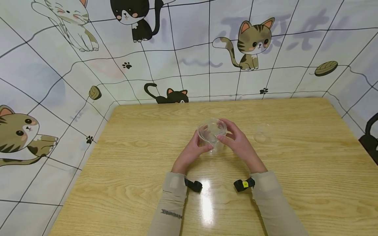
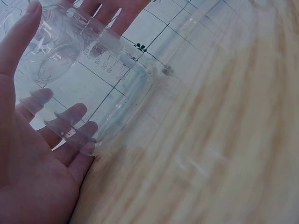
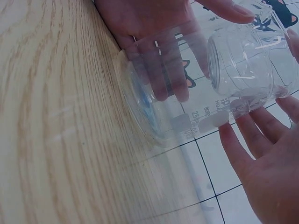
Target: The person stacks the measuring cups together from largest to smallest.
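A large clear glass beaker [image 1: 217, 151] with printed volume marks stands upright on the table between both hands. Inside its upper part sits a smaller clear glass beaker [image 3: 243, 63], its base well above the large one's bottom. On the left side, my left hand [image 1: 192, 150] holds the large beaker, fingers round the wall and thumb at the front. My right hand [image 1: 239, 144] grips it from the right, fingers behind and thumb near the rim. Through the glass, fingertips [image 2: 77, 112] of the left hand show against the wall.
Another small clear glass vessel [image 1: 262, 132] stands on the wooden table [image 1: 133, 157], to the right of the hands. Cat-patterned white sheeting [image 1: 192, 65] rises behind the table's back edge and along its sides.
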{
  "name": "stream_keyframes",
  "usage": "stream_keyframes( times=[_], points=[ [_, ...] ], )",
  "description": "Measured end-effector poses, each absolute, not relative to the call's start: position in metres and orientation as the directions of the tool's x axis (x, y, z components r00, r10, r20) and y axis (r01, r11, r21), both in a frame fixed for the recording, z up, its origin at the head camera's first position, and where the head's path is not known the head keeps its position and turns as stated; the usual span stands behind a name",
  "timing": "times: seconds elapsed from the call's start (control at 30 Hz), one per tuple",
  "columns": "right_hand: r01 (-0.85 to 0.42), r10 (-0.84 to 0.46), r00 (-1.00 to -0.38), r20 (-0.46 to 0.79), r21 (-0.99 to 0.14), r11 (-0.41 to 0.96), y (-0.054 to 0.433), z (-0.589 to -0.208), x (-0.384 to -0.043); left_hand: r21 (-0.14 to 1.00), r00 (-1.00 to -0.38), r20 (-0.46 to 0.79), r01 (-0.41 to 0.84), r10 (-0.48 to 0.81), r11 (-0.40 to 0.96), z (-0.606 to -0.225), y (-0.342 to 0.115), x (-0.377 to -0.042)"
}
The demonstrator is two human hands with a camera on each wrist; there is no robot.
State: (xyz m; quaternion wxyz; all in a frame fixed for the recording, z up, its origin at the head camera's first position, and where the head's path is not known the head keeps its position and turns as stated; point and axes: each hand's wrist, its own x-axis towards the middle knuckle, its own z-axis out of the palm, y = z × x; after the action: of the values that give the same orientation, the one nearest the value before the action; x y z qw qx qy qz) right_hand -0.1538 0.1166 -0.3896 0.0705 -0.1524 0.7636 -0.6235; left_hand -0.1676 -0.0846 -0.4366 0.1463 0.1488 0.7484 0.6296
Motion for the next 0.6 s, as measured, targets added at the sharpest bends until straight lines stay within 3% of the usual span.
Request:
stream_keyframes(
  times=[0.3, 0.6],
  points=[
    [-0.145, -0.32, -0.944, 0.08, -0.972, 0.184, 0.117, -0.389, -0.154, 0.984, -0.913, -0.037, 0.037, 0.406, 0.172, -0.433, -0.084, -0.166],
    [-0.151, -0.318, -0.944, 0.085, -0.971, 0.188, 0.117, -0.39, -0.153, 0.986, -0.92, -0.008, 0.058, 0.392, 0.158, -0.455, -0.084, -0.175]
  ],
)
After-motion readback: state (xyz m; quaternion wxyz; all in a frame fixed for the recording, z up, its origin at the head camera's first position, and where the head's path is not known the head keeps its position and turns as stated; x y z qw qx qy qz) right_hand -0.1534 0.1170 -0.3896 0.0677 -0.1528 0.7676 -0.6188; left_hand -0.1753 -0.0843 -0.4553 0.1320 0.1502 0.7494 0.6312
